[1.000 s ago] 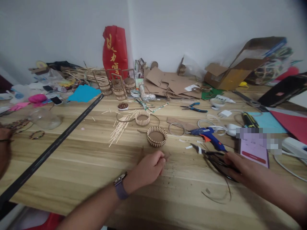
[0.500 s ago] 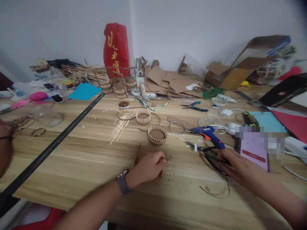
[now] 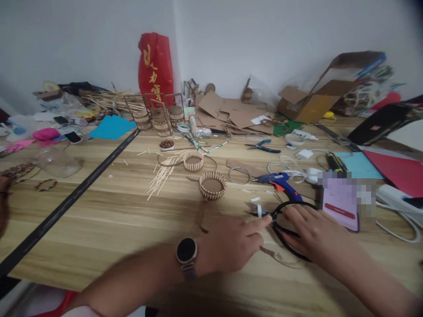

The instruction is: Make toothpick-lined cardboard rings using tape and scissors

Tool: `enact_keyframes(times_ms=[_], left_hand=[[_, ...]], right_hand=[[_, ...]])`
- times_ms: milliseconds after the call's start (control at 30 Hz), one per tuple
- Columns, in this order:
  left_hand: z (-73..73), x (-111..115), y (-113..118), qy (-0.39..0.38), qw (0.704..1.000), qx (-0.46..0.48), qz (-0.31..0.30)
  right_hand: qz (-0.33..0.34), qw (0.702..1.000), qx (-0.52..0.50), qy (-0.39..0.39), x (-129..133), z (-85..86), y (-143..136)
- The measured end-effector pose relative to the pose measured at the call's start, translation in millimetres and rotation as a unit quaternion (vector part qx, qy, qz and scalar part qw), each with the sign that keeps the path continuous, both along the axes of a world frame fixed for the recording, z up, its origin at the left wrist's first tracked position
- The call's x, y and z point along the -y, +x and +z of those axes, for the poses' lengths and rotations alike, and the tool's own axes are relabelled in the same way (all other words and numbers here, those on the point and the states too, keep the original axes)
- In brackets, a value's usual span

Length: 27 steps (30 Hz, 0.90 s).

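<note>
My right hand [image 3: 310, 229] is closed on the black handles of a pair of scissors [image 3: 280, 209], whose blades point left. Around the blades sits a small white band [image 3: 259, 211]. My left hand [image 3: 233, 242], with a watch at its wrist, has its index finger stretched to the scissors near the pivot. Its other fingers are curled over a thin brown strip [image 3: 268, 252], which shows on both sides of the hand; the grip itself is hidden. Beyond the hands stand two round trays edged with short sticks, a nearer tray [image 3: 213, 197] and a farther tray [image 3: 193, 170].
Loose thin sticks [image 3: 161, 176] lie left of the trays. A blue glue gun [image 3: 280, 182] and a phone [image 3: 340, 207] are close to my right hand. Pliers [image 3: 264, 146], cardboard [image 3: 231, 114] and small baskets [image 3: 161, 125] are farther back. Another person's hand [image 3: 4, 187] is at the left edge.
My left hand has moved right and nearer me, bringing the brown strip along, and its index finger now reaches the scissors. The scissors have shifted slightly left and down in view.
</note>
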<state>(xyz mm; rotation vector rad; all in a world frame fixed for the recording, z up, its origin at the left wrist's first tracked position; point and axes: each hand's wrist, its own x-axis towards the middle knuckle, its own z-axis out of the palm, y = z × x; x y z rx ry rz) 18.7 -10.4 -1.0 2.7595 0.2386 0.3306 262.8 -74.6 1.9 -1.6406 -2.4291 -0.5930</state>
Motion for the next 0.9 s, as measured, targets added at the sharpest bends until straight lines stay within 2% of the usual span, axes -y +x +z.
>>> enact_keyframes(times_ms=[67,167,333,500,600,700,800,833,900], left_hand=[[-5.3,0,9,0.044,0.998,-0.035,0.027],[-7.1,-2,13,0.019,0.989,-0.076,0.128],[7.6,-3,4,-0.050,0.972,-0.097,0.208],[21.2,-2,-10,-0.111,0.943,-0.164,0.267],[27.1,-5,-25,-0.101,0.935,-0.191,0.281],[36.9,-6,-43,-0.053,0.932,-0.217,0.286],[50.0,-8,-53,-0.010,0.928,-0.223,0.299],[53.9,-9,-54,-0.017,0.932,-0.203,0.300],[58.7,-11,-53,-0.063,0.940,-0.147,0.300]], right_hand=[[0.002,1.000,-0.016,-0.006,4,2.2,-2],[-0.022,0.998,-0.045,-0.022,12,3.2,12],[-0.110,0.984,-0.119,-0.072,12,-9.4,47],[-0.130,0.970,-0.142,-0.146,-5,-24.2,48],[-0.119,0.970,-0.110,-0.181,-15,-18.5,43],[-0.121,0.972,-0.081,-0.185,-28,-4.6,31],[-0.098,0.971,-0.144,-0.166,-41,11.4,1],[-0.068,0.960,-0.200,-0.187,-43,16.5,-13],[-0.021,0.903,-0.332,-0.271,-45,25.1,-41]])
